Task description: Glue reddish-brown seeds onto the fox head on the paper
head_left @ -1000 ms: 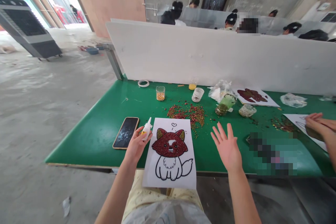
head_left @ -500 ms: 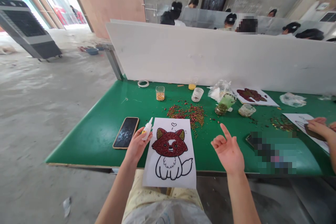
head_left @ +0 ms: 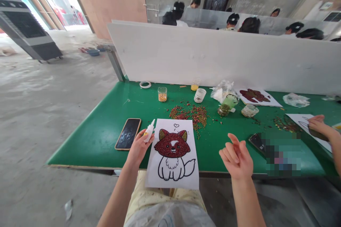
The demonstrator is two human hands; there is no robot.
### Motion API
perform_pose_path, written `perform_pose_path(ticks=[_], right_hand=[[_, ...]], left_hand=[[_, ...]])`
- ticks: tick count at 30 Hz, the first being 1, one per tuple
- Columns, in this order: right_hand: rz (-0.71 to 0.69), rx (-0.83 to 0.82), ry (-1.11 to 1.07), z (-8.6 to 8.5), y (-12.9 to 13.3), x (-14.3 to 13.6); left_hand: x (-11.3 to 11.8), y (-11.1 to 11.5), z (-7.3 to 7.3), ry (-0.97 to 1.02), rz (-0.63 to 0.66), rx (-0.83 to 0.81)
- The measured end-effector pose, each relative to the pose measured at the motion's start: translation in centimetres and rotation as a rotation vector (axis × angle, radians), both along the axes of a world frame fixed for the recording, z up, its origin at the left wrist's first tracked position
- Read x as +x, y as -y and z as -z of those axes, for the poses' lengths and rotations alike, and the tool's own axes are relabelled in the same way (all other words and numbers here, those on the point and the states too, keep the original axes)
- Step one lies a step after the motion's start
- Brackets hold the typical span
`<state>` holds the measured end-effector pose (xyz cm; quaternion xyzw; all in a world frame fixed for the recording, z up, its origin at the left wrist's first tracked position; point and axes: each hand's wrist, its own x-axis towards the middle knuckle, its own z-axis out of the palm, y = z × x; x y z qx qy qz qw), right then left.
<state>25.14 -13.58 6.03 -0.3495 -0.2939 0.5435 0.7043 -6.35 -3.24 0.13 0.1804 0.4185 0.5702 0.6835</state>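
My left hand [head_left: 140,146] is closed around a small white glue bottle [head_left: 149,131] with its nozzle pointing up. Just right of it, a white sheet with a fox drawing [head_left: 172,170] overhangs the table's front edge. Dark red bits fill the fox's head and greenish ones its ears; body and tail are plain outline. My right hand [head_left: 237,158] hovers palm up over the front edge, right of the sheet, fingers loosely curled and apart, with nothing visible in it. Behind the sheet lies a loose heap of red and green beans or seeds [head_left: 198,115].
A phone [head_left: 128,134] lies left of the sheet, another phone [head_left: 256,142] to the right. Along the back stand a cup of orange grains [head_left: 162,95], a clear jar [head_left: 199,95] and a tipped green container [head_left: 229,104]. A co-worker's hand [head_left: 321,126] is over another drawing at right.
My right hand has moved slightly right and down, and its index finger, stretched out before, is now bent. The left hand and glue bottle stay put. The co-worker's hand has shifted slightly.
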Motion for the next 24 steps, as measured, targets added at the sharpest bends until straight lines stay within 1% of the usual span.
perform_pose_path(ticks=[3,7,10,17,24], right_hand=[[-0.013,-0.004,0.004,-0.4,0.1,-0.1],[-0.07,0.006,0.032,-0.9,0.2,-0.3],[-0.103,0.015,0.053,-1.0,0.2,-0.4],[-0.114,-0.01,0.105,-1.0,0.2,-0.9],[-0.195,-0.012,0.076,-1.3,0.7,-1.4]], left_hand=[[-0.1,0.1,0.1,-0.006,-0.007,0.005],[-0.2,0.2,0.0,0.005,-0.017,0.009],[-0.3,0.3,-0.1,-0.001,-0.018,0.005],[-0.4,0.4,-0.2,0.001,-0.024,-0.011],[-0.4,0.3,0.3,-0.015,-0.005,0.023]])
